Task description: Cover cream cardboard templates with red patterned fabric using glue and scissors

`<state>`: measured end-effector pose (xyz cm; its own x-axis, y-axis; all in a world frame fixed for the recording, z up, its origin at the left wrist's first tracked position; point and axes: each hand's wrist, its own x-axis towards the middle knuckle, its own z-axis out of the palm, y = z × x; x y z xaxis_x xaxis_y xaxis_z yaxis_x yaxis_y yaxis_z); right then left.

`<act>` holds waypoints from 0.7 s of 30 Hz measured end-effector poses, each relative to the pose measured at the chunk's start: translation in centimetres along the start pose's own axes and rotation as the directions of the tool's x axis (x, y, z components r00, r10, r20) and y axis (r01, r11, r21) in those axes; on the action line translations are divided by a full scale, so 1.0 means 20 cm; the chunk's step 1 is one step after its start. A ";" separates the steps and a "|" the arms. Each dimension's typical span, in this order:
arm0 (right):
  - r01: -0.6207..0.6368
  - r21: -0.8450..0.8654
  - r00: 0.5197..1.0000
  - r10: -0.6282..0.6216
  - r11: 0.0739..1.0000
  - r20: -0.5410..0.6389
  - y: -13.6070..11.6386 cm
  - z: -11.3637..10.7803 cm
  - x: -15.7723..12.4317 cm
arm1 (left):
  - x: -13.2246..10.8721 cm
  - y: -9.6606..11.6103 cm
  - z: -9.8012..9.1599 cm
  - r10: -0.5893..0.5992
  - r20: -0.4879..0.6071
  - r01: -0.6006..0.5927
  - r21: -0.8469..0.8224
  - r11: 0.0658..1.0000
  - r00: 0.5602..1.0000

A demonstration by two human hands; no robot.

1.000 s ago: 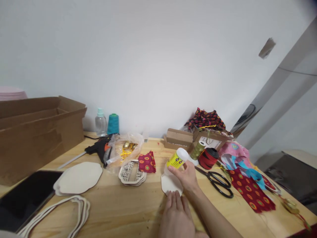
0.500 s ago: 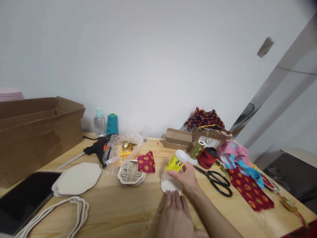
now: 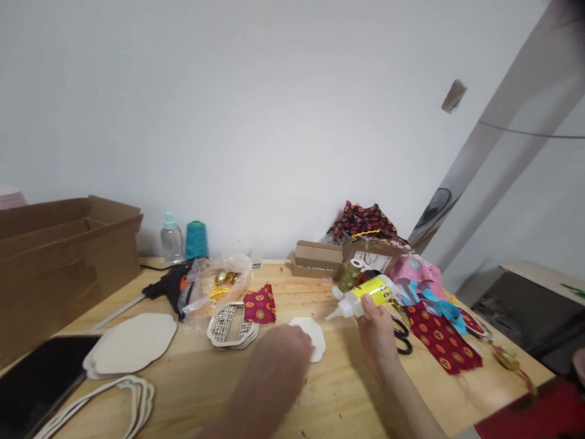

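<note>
My right hand (image 3: 377,332) is closed around a glue bottle (image 3: 370,294) with a yellow label. The bottle lies nearly level above the table, its pale nozzle pointing left. Under and left of the nozzle, a small white scalloped piece (image 3: 313,336) rests on the wood. My left hand (image 3: 287,350) overlaps that piece's left side; it is smeared by motion and its fingers are hidden. Just beyond it are a stack of small lattice frames (image 3: 233,326) and a red patterned fabric scrap (image 3: 260,303).
Scissors (image 3: 402,335), a green thread spool (image 3: 350,275) and fabric strips (image 3: 443,338) lie around my right hand. To the left are large scalloped boards (image 3: 134,344), thin outline frames (image 3: 141,402), a glue gun (image 3: 171,286), a plastic bag (image 3: 219,286) and a cardboard box (image 3: 64,262).
The glue bottle has tipped from cap-up over the white piece to nearly level and moved right with my right hand. My left hand has shifted left and forward. The view has turned slightly right.
</note>
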<state>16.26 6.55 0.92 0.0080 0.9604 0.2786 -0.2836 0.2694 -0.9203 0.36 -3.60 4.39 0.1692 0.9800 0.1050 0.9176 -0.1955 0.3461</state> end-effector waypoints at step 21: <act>0.201 -0.400 0.919 -0.030 0.894 0.394 0.11 0.17 -0.10 | 0.10 -0.40 0.14 0.243 -0.045 -0.240 0.061 0.969 0.969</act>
<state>12.43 4.89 -0.74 -0.3619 0.8458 0.3919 0.1316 0.4625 -0.8768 -5.64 0.12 -0.76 0.3703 0.9005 0.2279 0.8705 -0.4220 0.2533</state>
